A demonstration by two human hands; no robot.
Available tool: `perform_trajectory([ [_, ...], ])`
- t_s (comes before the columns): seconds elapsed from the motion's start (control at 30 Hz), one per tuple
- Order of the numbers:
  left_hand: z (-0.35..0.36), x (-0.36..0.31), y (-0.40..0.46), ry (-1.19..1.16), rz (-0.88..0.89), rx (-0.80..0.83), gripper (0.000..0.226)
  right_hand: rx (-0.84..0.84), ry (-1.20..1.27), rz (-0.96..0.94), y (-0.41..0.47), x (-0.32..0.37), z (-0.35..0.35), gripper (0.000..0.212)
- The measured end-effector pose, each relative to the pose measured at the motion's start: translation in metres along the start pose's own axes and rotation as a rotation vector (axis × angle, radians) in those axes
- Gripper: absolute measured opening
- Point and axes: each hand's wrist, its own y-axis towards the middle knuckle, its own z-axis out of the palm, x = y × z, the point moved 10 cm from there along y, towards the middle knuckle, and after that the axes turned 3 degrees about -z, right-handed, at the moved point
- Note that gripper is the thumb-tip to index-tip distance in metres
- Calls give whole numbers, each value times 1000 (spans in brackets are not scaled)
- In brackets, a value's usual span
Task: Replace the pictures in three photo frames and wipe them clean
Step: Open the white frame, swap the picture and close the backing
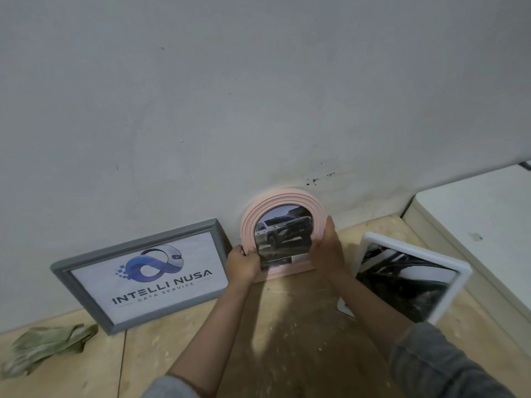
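A pink arched photo frame (283,198) with a picture of a car stands upright against the wall at the centre. My left hand (242,264) grips its lower left edge. My right hand (327,251) holds its right side, fingers laid along the rim. To the left, a grey rectangular frame (61,268) with a logo print leans on the wall. To the right, a white rectangular frame (459,271) with a dark picture leans tilted. A crumpled green cloth (46,344) lies at the far left on the wooden surface.
The wooden surface (287,326) is dusty and marked, with a seam running down on the left. A white cabinet or table top (482,225) stands at the right edge. The pale wall (258,96) rises directly behind the frames.
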Motion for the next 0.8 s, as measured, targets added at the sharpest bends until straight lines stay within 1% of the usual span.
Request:
perform_trajectory([
  [0.07, 3, 5, -8, -15, -47, 16, 26, 7, -23, 31, -10, -5, 2, 73],
  [0.13, 6, 10, -21, 2, -74, 36, 29, 5, -41, 42, -27, -8, 3, 74],
  [0.2, 10, 12, -39, 13, -72, 71, 26, -2, -35, 32, -54, -9, 1, 69],
  [0.27, 17, 13, -55, 8, -72, 110, 36, -14, -16, -23, -81, -7, -4, 58],
  [0.3, 21, 13, -64, 10, -64, 134, 34, -30, -13, -31, -97, -10, -10, 54],
  [0.33, 27, 14, -71, 18, -57, 164, 26, -52, -4, -24, -110, -16, -16, 51],
  [0.37, 34, 13, -78, 24, -47, 192, 22, -86, 16, 8, -121, -26, -23, 48],
  [0.43, 49, 9, -91, 40, -4, 242, 31, -206, 96, 63, -144, -45, -46, 35],
  [0.47, 56, 7, -97, 51, 14, 261, 35, -304, 168, 78, -154, -51, -61, 33],
  [0.5, 64, 4, -102, 54, 33, 274, 37, -417, 191, 56, -162, -54, -80, 37],
  [0.57, 81, 0, -114, 56, 67, 304, 50, -612, 162, 28, -176, -64, -117, 46],
  [0.63, 98, -12, -125, 78, 133, 335, 58, -730, 103, 42, -180, -75, -147, 49],
  [0.7, 114, -29, -132, 83, 179, 377, 58, -759, 71, 119, -175, -91, -167, 50],
  [0.8, 133, -60, -139, 47, 221, 411, 61, -662, 22, 228, -156, -111, -185, 52],
])
